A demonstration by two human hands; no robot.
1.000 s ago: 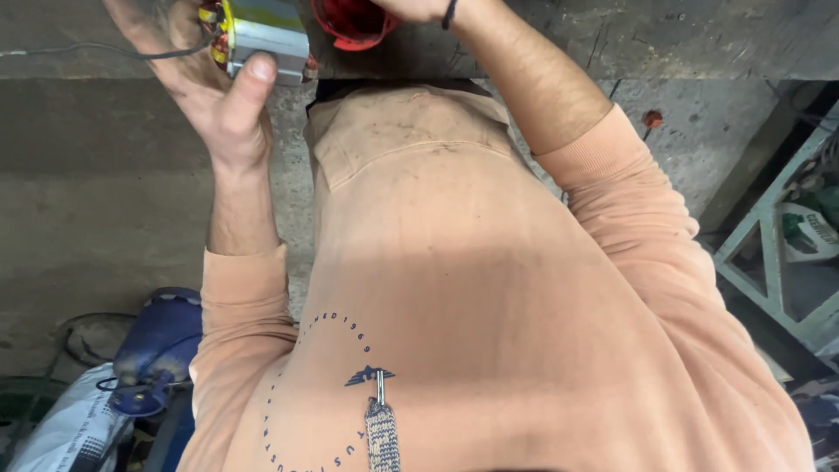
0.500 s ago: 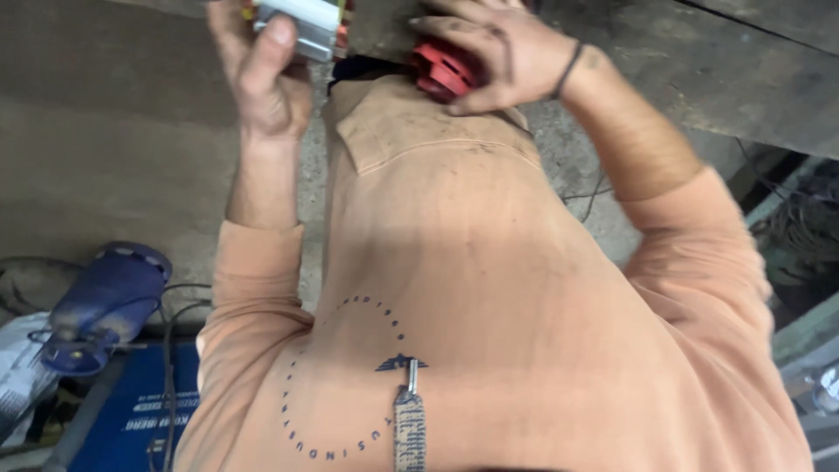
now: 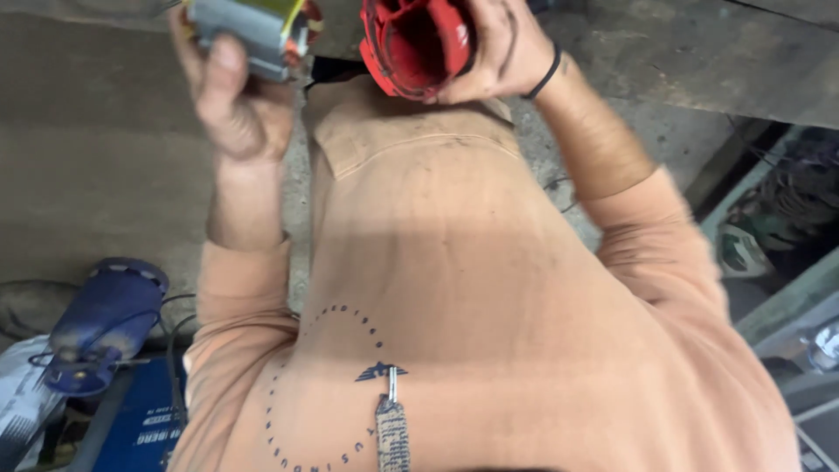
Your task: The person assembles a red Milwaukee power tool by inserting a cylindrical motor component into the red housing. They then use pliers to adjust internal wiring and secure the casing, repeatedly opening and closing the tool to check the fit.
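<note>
Red plastic housing (image 3: pixel 411 44), hollow and probably light, sits gripped around its rim by the right hand (image 3: pixel 489 48); the left hand (image 3: pixel 232 96) clasps a heavier-looking grey metal stator (image 3: pixel 249 31) by its sides.

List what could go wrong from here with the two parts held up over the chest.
1. The left hand holds the grey metal block with thumb and fingers only, high over the concrete floor; a slip would likely drop it there.
2. The red housing in the right hand has thin, jagged-looking inner ribs that might nick fingers or crack if squeezed.
3. Coloured wires at the block's edge could snag or bend.
</note>
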